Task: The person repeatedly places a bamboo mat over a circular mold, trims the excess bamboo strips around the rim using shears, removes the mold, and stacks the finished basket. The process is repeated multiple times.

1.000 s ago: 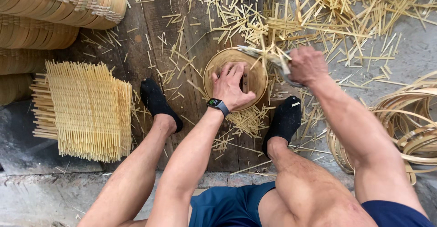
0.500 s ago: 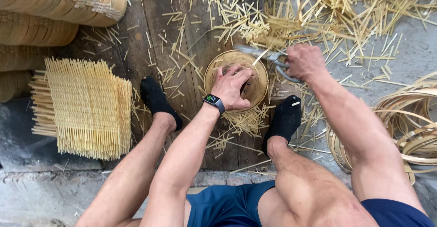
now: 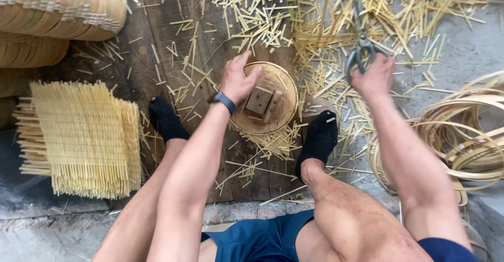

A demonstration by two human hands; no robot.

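Observation:
A round wooden disc (image 3: 278, 117) with a small wooden block (image 3: 259, 101) on top lies on dark floor planks between my two black-socked feet. My left hand (image 3: 237, 78), a watch on its wrist, grips the disc's upper left rim. Trimmed bamboo ends stick out from under the disc's lower edge. My right hand (image 3: 374, 75) is off to the right of the disc and holds large metal shears (image 3: 360, 44) by the handles, the blades pointing away from me over a litter of bamboo offcuts.
Flat woven bamboo mats (image 3: 86, 138) are stacked at the left. Finished round bamboo pieces (image 3: 58, 10) pile up at the top left. Coiled bamboo hoops (image 3: 467, 141) lie at the right. Cut bamboo slivers (image 3: 325, 20) cover the planks and grey floor ahead.
My right hand has pulled the shears away from the disc's edge and up to the right. My left hand has slid from the disc's top to its upper left rim, baring the block.

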